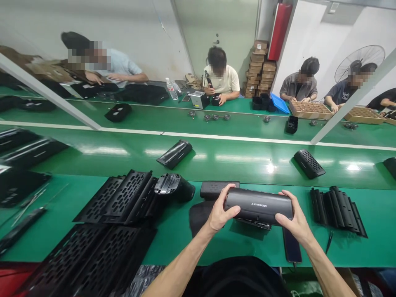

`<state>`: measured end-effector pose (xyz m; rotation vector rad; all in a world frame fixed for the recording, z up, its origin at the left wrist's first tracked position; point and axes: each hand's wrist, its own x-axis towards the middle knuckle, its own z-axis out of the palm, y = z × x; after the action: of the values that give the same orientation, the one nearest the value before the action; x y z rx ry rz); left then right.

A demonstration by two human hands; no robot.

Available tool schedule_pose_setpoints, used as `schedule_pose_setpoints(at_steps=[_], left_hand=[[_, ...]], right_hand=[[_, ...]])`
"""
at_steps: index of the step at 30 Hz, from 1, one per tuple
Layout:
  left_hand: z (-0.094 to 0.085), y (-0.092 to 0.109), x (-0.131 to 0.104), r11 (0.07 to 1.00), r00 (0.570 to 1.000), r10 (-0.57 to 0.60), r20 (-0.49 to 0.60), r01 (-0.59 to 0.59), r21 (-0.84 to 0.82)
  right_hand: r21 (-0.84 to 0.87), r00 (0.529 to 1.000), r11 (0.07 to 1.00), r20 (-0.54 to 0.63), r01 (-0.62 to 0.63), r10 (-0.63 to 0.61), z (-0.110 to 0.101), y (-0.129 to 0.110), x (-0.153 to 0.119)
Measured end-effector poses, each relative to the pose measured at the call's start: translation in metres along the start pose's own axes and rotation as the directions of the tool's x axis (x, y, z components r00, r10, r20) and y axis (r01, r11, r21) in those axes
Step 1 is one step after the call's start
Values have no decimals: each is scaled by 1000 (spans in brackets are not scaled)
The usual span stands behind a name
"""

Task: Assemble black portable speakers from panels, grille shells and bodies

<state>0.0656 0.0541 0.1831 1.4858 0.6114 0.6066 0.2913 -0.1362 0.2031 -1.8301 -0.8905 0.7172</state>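
Above the green bench, a long black casing [258,205] with the word MERKURY on its side is held level between both hands. My left hand [225,209] is closed round one end, thumb on the near face. At the opposite end my right hand [290,212] grips it the same way. Beneath the casing part of another black piece [253,224] shows, mostly hidden. Behind and left of my left hand lie a black perforated part [213,189] and a dark cloth-like pad [198,218]. A phone [291,245] lies below my right hand.
Perforated black panels [123,198] are stacked on the left beside an upright-ended casing [175,187]. Curved black panels [337,210] lie to the right. Beyond runs a green conveyor belt [235,154] carrying black casings [175,154]. Several co-workers sit across it.
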Motion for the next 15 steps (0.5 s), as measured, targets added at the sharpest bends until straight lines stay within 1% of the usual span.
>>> schedule_pose_setpoints(at_steps=[1, 3, 5, 6, 7, 9, 11, 13, 14, 15], left_hand=[[-1, -2, 0, 1000, 1000, -24, 20, 25, -9], [-5, -4, -2, 994, 990, -77, 115, 85, -63], [-7, -5, -5, 983, 971, -115, 209, 142, -119], [-7, -6, -7, 979, 968, -120, 223, 152, -136], [-6, -7, -8, 979, 971, -116, 208, 148, -142], [-3, -9, -10, 984, 984, -100, 144, 119, -129], [-1, -14, -11, 987, 988, -113, 104, 124, -105], [-3, -19, -10, 980, 980, -178, 90, 185, -79], [-5, -22, -10, 971, 969, -223, 102, 230, -63], [-8, -24, -9, 962, 958, -260, 122, 268, -52]], right_hand=[[15, 999, 999, 37, -31, 31, -2, 2, 0], [35, 993, 997, 102, -67, 63, -5, 7, -3], [46, 992, 997, 109, -63, 58, -6, 12, -7], [46, 995, 997, 88, -55, 50, -5, 14, -9], [42, 997, 998, 60, -47, 45, -4, 16, -11], [33, 999, 998, 12, -44, 44, 1, 19, -14], [43, 997, 996, -9, -75, 76, 7, 21, -15], [108, 984, 979, 9, -176, 176, 11, 22, -14], [164, 967, 953, 39, -256, 253, 12, 22, -13], [228, 936, 908, 80, -351, 342, 12, 22, -13]])
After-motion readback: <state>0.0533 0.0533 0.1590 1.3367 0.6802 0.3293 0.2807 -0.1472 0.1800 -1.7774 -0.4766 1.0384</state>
